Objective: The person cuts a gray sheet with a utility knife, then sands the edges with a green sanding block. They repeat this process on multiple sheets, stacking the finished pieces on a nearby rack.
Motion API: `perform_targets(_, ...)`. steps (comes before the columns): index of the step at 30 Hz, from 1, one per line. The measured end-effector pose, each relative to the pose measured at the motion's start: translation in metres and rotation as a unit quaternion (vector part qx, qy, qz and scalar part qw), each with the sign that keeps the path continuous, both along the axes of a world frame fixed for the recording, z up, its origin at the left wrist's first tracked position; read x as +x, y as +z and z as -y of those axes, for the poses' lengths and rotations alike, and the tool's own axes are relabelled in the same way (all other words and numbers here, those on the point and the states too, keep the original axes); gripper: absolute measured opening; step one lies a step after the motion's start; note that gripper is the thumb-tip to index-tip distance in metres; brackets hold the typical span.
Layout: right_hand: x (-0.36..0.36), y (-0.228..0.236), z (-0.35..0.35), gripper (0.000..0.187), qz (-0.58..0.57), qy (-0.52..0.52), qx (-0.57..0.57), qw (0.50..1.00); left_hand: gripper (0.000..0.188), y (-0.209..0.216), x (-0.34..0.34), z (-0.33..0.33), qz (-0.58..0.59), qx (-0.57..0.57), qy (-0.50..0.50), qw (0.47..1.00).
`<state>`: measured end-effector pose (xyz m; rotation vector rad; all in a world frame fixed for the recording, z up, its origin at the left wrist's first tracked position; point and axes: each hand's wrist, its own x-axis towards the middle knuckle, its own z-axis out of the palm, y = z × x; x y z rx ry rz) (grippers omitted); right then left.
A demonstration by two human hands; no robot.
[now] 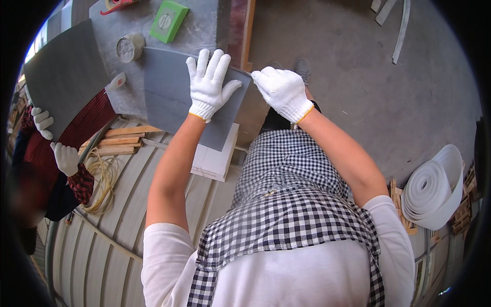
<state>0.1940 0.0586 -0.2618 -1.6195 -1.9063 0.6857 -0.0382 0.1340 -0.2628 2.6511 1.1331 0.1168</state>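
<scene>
A smooth grey sheet [166,84] lies in front of me, its near right part over a white stack [207,161]. My left hand [208,84], in a white knit glove, rests flat on the sheet with fingers spread. Just past the sheet's right corner, my right hand [280,89] is closed in a matching glove. Its fingertips are by the sheet's edge, and whatever they pinch is hidden. Beyond the sheet stand a round, smeared tub [129,47] and a green box [169,21]. A small whitish object [117,82] lies left of the sheet.
At the left, a co-worker's gloved hands [65,157] are beside a larger dark grey sheet [66,77]. Wooden slats [123,142] and a coiled yellowish hose [105,187] lie nearer. A white foam roll [427,187] stands at the right. Pale strips [401,33] lie on the far floor.
</scene>
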Motion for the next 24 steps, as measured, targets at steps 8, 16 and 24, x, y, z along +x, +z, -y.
perform_targets(8, 0.025, -0.015, -0.023, 0.027, -0.235, -0.101, -0.328, 0.909, 0.077, -0.019, -0.010, 0.004, 0.043, 0.109, 0.176, 0.977)
perform_targets(16, -0.008, -0.080, -0.048, 0.033, -0.509, 0.058, -0.403, 0.759, 0.060, -0.022, -0.007, 0.002, -0.002, 0.145, 0.261, 0.954)
perform_targets(24, -0.020, -0.095, -0.056, 0.031, -0.548, 0.093, -0.438, 0.706, 0.068, -0.038, -0.031, -0.004, -0.008, 0.130, 0.256, 0.958)
